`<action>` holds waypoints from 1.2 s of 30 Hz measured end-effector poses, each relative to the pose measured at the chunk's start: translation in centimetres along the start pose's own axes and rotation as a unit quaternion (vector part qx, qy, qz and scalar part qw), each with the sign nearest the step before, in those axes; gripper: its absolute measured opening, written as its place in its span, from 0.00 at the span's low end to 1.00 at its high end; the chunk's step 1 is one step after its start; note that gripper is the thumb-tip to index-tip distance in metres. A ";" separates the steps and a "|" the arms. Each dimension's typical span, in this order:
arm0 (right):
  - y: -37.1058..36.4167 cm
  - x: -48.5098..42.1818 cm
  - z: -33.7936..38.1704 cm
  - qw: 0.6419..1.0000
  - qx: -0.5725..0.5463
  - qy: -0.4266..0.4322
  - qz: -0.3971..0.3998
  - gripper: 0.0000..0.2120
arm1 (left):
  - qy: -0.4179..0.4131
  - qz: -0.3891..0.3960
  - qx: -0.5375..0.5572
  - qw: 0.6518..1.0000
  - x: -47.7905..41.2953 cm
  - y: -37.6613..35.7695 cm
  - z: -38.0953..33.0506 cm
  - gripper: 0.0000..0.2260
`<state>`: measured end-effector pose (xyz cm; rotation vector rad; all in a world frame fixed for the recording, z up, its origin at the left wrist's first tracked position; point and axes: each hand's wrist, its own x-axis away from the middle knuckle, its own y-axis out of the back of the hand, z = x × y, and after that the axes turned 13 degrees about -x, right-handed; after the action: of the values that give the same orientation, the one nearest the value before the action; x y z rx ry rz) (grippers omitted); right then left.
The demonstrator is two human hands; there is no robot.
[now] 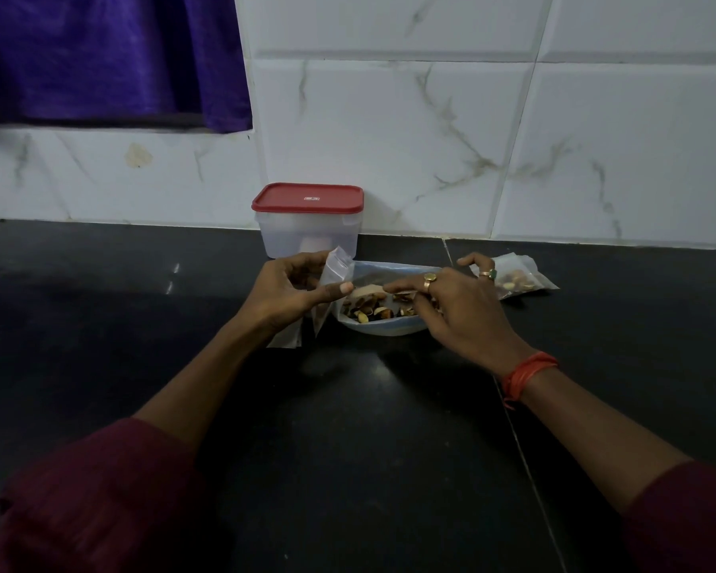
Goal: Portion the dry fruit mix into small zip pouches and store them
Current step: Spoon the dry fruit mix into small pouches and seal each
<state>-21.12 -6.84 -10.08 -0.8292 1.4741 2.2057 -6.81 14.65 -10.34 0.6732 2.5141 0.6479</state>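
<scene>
Two hands work over a bowl of dry fruit mix, one holding an empty pouch.

The left hand [292, 291] pinches a clear zip pouch [339, 267] between thumb and curled fingers, lifted at the bowl's 10 o'clock edge. The right hand [461, 310] reaches in from 3 o'clock with fingers bent down over the dry fruit mix [366, 310]; I cannot tell whether it grasps any pieces. The pale bowl [383, 329] sits on the black counter [368, 428]. A filled pouch [517, 279] lies on the counter at the bowl's 2 o'clock, just beyond the right hand. A clear container [306, 237] with a red lid [307, 197] stands at 11 o'clock against the tiled wall [430, 138].
</scene>
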 end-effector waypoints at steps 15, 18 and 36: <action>-0.5 -0.5 0.3 1.000 0.005 -0.021 -0.014 0.16 | 0.004 -0.022 0.025 0.999 -0.1 -0.2 0.2 0.22; -0.9 -0.3 0.5 0.999 -0.009 -0.016 0.041 0.18 | 0.003 -0.022 0.023 1.000 -0.1 -0.2 0.3 0.23; 0.2 0.0 -1.3 0.994 0.075 -0.066 -0.043 0.16 | -0.005 0.010 0.008 1.000 0.0 -0.3 0.0 0.28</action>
<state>-20.92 -8.10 -10.30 -0.6711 1.4901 2.0193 -6.94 14.44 -10.47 0.7073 2.5084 0.6300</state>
